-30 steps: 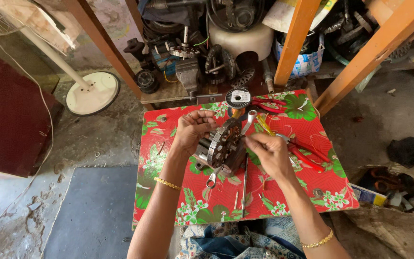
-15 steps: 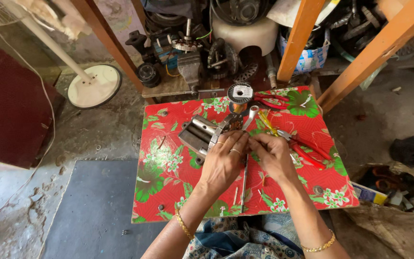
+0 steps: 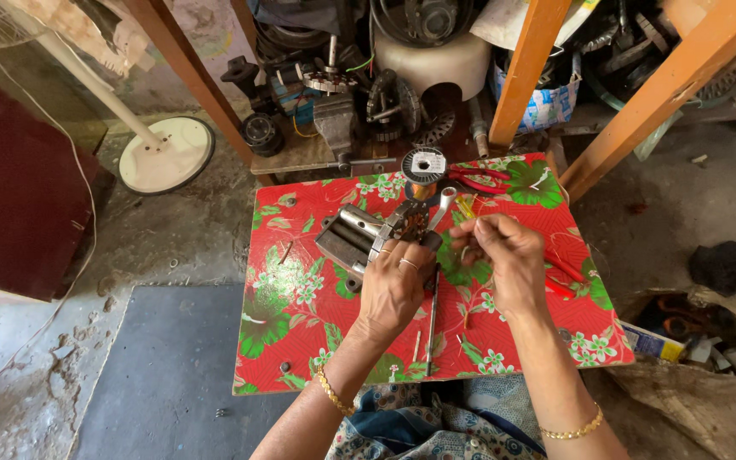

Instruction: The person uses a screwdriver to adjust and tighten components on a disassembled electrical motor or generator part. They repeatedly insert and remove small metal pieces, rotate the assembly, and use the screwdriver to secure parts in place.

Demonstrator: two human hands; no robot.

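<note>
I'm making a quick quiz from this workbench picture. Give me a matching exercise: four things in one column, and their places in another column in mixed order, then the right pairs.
Things:
1. metal motor part
2. wire spool
3. red pliers
4. fan base

Places:
A. on the floor, left of the table
B. at the table's far edge, right of the spool
C. under the left hand
D. at the table's far edge, beyond the motor part

Pairs: 1-C, 2-D, 3-B, 4-A

The right hand pinches something thin beside the motor part.
</note>
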